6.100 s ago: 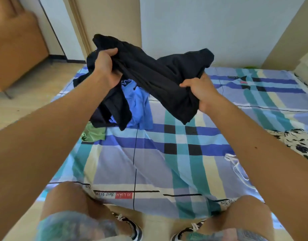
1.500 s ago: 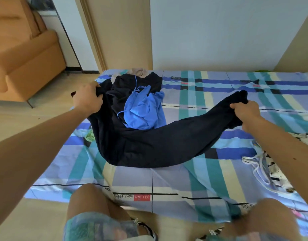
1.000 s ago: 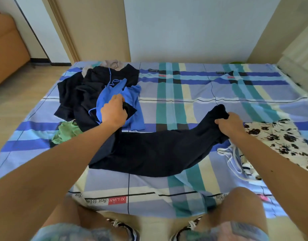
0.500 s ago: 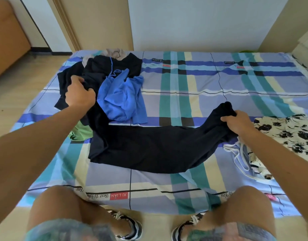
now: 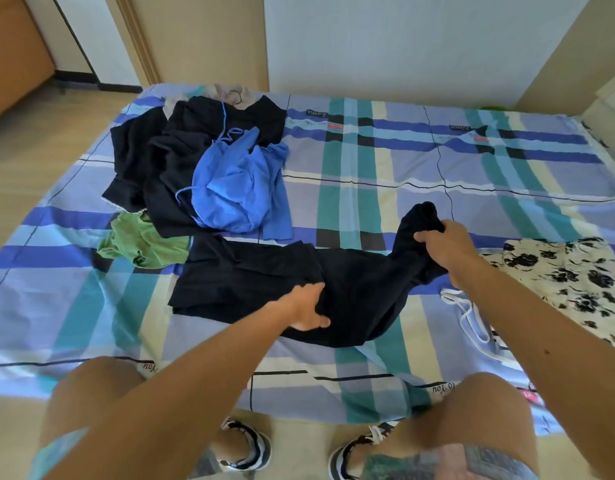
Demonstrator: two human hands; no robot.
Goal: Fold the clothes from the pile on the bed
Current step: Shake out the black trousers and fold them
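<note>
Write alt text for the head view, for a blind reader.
A person at a plaid-sheeted bed holds a dark garment laid out on it, right hand gripping one bunched end, left hand resting on its middle. Beyond lies a pile of dark clothes topped by a blue garment, a green garment beside it, and a floral garment at right.

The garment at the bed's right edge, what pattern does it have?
The garment is cream with black flowers; the head view shows it.
</note>
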